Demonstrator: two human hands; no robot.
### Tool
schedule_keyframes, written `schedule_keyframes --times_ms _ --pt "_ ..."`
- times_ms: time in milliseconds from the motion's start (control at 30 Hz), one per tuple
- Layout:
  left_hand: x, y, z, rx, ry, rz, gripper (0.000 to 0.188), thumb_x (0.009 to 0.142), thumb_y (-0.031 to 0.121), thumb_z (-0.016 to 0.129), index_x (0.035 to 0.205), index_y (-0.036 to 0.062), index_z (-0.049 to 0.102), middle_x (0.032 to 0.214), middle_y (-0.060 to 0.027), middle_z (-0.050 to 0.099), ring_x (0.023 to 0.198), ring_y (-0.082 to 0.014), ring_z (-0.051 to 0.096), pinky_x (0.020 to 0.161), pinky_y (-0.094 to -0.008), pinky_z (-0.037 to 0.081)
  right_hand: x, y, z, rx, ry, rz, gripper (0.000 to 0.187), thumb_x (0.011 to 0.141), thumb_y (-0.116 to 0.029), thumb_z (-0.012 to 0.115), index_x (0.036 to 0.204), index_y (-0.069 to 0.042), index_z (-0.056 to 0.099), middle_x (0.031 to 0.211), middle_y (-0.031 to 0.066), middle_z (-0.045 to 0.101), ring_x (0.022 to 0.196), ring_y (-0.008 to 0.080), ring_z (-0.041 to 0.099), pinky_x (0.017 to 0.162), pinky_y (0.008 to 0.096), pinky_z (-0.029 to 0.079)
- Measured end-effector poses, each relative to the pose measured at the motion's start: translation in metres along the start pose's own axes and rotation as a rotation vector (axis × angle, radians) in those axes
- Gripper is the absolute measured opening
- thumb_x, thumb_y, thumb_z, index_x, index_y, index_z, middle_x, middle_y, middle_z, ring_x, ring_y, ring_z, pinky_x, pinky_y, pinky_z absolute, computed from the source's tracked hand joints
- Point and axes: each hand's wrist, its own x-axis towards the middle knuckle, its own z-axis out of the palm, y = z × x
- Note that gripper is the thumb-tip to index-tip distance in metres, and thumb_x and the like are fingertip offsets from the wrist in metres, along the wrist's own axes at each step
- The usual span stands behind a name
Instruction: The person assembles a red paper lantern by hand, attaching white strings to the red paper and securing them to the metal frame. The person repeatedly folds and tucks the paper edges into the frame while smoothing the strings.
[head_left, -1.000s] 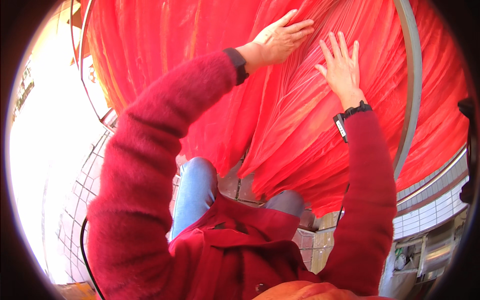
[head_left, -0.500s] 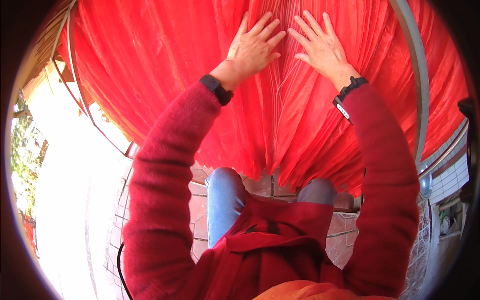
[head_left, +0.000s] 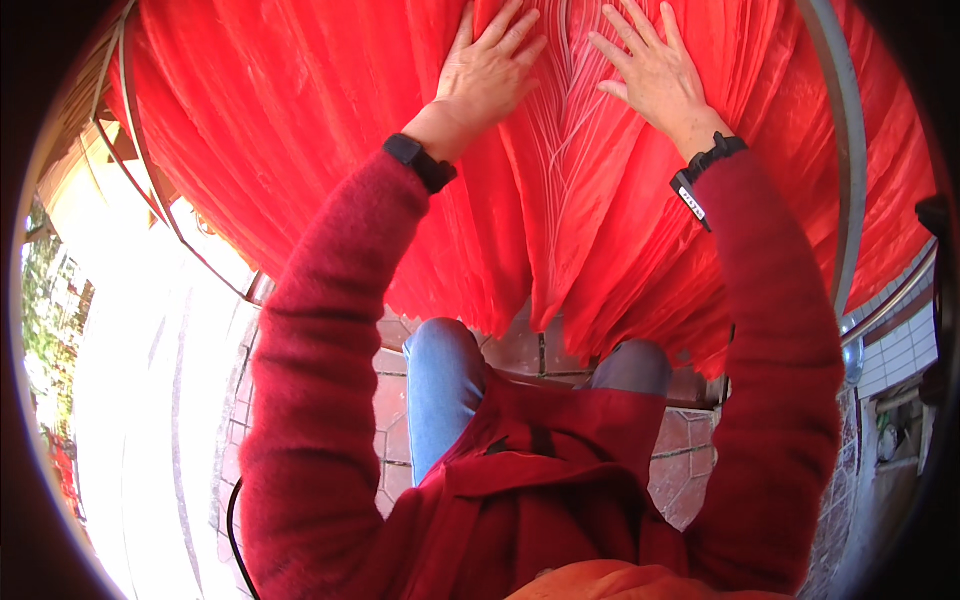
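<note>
A wide, gathered red sheet (head_left: 320, 130) of thin cloth-like material spreads in front of me, its folds running from far to near. Down its middle, pale threads (head_left: 562, 110) show between two pleated sections. On the left of these threads my left hand (head_left: 487, 68) lies flat, fingers spread, against the red folds. My right hand (head_left: 655, 82) rests the same way on the right side, with its fingers apart. Neither hand grasps anything. The sheet's ragged near edge hangs above my knees.
A grey curved metal bar (head_left: 845, 140) crosses the sheet on the right. Thin metal rods (head_left: 150, 190) stand at its left edge. Below is paving (head_left: 393, 420); a black cord (head_left: 236, 520) runs beside my left sleeve. Light tiles (head_left: 895, 360) show at the far right.
Both hands have slid slightly farther away and a little apart on the sheet. More of the pale threads shows between them, and the sheet's near edge sits a bit higher in view.
</note>
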Motion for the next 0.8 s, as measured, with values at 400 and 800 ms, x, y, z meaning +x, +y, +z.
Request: schedule_keyframes --times_ms 400,800 --pt "-0.009 0.003 -0.002 0.032 0.05 0.216 0.053 0.093 0.026 0.051 0.142 0.0048 0.051 0.16 -0.0103 0.033 0.153 -0.0265 0.016 0.118 -0.066 0.008 -0.002 -0.019 0.003 -0.091 0.057 -0.041 0.066 0.09 -0.046 0.061 0.148 -0.018 0.046 0.161 0.0084 0.03 0.152 0.0278 0.015 0.121 0.0595 0.008" --pt "-0.046 0.039 0.033 0.071 -0.099 0.105 0.05 0.089 0.026 0.058 0.138 0.0149 0.057 0.152 0.0 0.045 0.153 -0.0241 0.017 0.119 -0.0645 0.012 -0.019 -0.08 0.009 -0.033 -0.044 -0.125 0.054 0.098 -0.041 0.048 0.143 -0.01 0.052 0.156 0.0059 0.039 0.152 0.0226 0.016 0.123 0.0551 0.007"
